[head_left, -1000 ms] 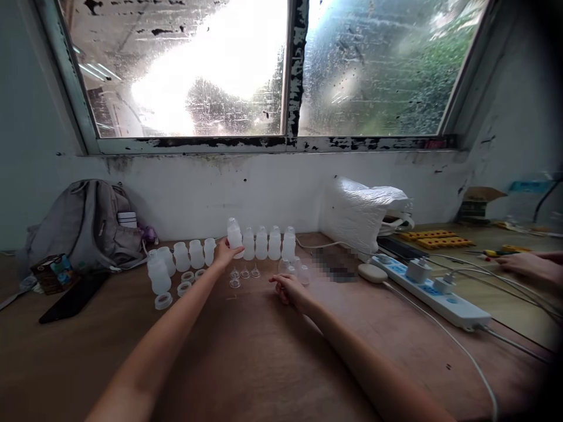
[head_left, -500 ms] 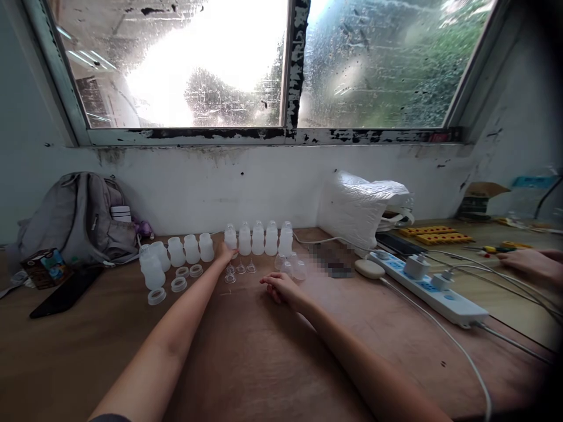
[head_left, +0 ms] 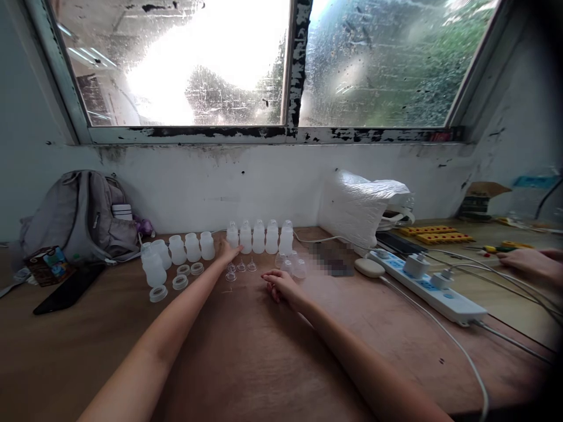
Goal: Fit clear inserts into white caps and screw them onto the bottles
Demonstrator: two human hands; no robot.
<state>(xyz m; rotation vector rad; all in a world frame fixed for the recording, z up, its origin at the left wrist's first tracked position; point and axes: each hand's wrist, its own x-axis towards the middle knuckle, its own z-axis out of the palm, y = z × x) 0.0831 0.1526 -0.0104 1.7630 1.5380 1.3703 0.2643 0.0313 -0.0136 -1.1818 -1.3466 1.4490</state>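
Note:
At the left end of a row of capped baby bottles, my left hand (head_left: 229, 251) has its fingers round the base of one upright baby bottle (head_left: 233, 233). The rest of the row (head_left: 258, 237) stands just to its right. My right hand (head_left: 281, 286) rests on the table holding nothing, fingers loosely bent and the index finger stretched out. Between the hands and the row lie several clear nipples (head_left: 241, 266). Clear domed caps (head_left: 299, 268) sit just beyond my right hand. Open white bottles (head_left: 177, 251) stand to the left, with white collar rings (head_left: 180, 282) before them.
A grey backpack (head_left: 83, 217), a drink carton (head_left: 48, 265) and a black phone (head_left: 68, 290) are at the left. On the right are a white power strip (head_left: 457, 308) with cables, a white puck (head_left: 369, 268) and a foil bag (head_left: 360, 205). Another person's hand (head_left: 525, 259) is at far right.
My left hand has shifted the bottle slightly right, closer to the others in the row. My right hand stays in about the same place.

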